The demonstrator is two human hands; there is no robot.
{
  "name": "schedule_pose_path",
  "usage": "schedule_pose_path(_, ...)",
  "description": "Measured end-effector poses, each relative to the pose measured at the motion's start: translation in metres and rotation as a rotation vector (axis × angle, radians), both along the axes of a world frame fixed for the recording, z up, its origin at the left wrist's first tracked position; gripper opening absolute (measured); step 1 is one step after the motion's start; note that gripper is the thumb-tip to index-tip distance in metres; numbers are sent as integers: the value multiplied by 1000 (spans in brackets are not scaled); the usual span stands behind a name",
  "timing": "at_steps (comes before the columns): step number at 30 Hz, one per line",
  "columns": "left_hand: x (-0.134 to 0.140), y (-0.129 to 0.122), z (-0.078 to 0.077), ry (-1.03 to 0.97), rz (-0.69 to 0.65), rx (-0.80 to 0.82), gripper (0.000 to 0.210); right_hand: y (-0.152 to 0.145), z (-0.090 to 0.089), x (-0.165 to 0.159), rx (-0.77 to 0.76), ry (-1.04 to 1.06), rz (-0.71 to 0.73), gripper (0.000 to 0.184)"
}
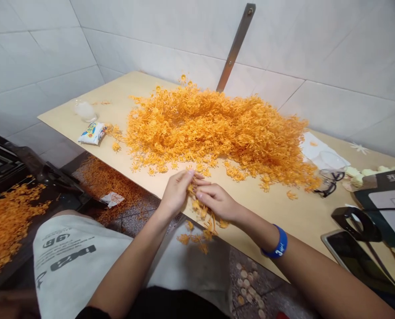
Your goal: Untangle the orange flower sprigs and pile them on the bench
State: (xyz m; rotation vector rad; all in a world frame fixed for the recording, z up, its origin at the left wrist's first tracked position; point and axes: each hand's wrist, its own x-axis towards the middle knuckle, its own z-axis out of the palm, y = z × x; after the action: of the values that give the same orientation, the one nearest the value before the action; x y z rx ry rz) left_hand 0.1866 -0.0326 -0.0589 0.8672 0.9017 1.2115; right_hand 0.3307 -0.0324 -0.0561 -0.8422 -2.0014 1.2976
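Close together at the table's near edge, my left hand (pixel 178 189) and my right hand (pixel 219 201) are both closed on a strand of orange plastic flowers (pixel 202 210). Its lower end hangs over the edge above my lap, with blossoms dangling. The fingers hide the strand's upper part. Just beyond my hands spreads a large heap of the same orange plastic flowers (pixel 214 128), with loose pieces along its front. A blue band circles my right wrist.
On the table (pixel 118 93) stand a clear cup (pixel 85 110) and a small packet (pixel 93 133) at left. Glasses (pixel 330 182), a phone (pixel 353 257), a black ring-shaped object (pixel 356 223) and a box (pixel 390 204) lie right. More orange pieces (pixel 107 186) cover the floor; a metal bracket (pixel 235 48) is on the wall.
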Motion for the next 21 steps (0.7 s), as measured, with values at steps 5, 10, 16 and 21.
schedule_pose_path(5, -2, 2, 0, -174, 46, -61, 29, -2, -4, 4, -226, 25, -37, 49)
schedule_pose_path(10, -1, 2, -1, -166, 22, -45, 33, 0, -6, 4, -340, 173, -140, 48)
schedule_pose_path(16, -3, 4, -6, -105, -123, -27, 62, 4, -6, 1, -357, 247, -288, 42)
schedule_pose_path(21, -3, 0, -1, 125, -132, 127, 42, 3, -6, 1, -194, 98, -126, 42)
